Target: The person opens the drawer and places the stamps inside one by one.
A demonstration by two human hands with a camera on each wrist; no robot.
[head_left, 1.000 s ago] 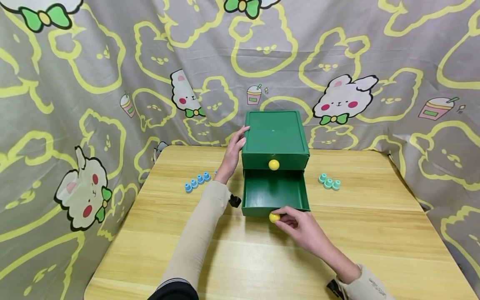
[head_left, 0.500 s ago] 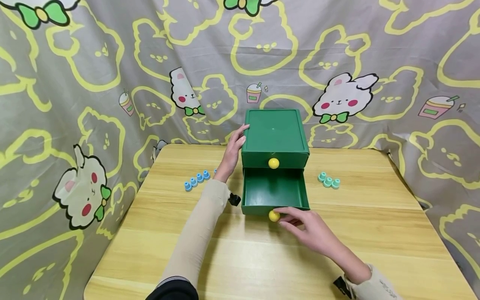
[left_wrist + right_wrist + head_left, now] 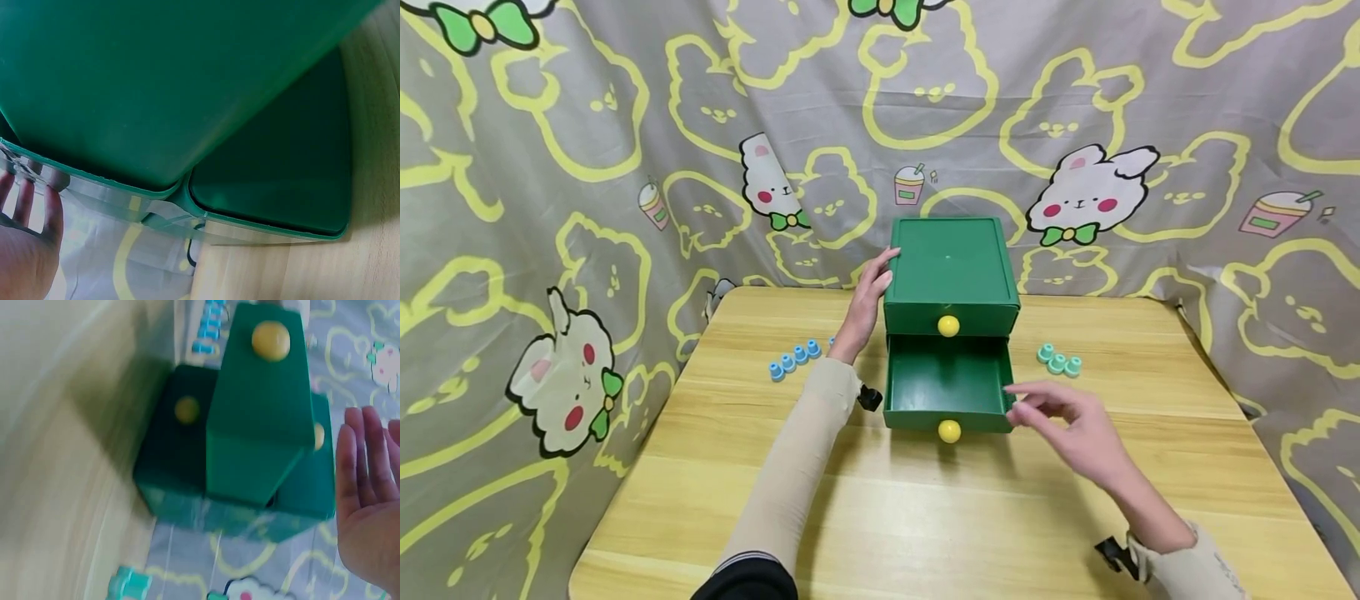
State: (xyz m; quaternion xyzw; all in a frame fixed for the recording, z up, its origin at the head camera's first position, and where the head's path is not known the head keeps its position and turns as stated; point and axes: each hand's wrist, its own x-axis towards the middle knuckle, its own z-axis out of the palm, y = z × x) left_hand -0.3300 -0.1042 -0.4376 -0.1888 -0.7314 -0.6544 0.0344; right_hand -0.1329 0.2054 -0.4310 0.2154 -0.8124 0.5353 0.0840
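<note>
A green plastic drawer cabinet (image 3: 955, 258) stands at the back of the table. One of its drawers (image 3: 917, 420), below the top one, is pulled well out, and its inside shows bare. A round yellow knob (image 3: 950, 431) sits on that drawer's front. My left hand (image 3: 863, 308) rests along the cabinet's left side; the left wrist view shows its straight fingers (image 3: 54, 212) at the wall. To the right of the drawer front hovers my right hand (image 3: 1078, 429), holding nothing, its fingers loosely bent. The right wrist view shows it (image 3: 372, 519) apart from the knob.
Several small blue stepped pieces (image 3: 801, 356) stand in a row left of the cabinet, partly behind my left wrist. Three teal pieces (image 3: 1057, 364) stand to its right. A patterned curtain (image 3: 820, 108) hangs behind the wooden table (image 3: 910, 533).
My right hand has let go of the lower yellow knob and moved right, away from it. The drawer stays pulled out, and my left hand has kept its place.
</note>
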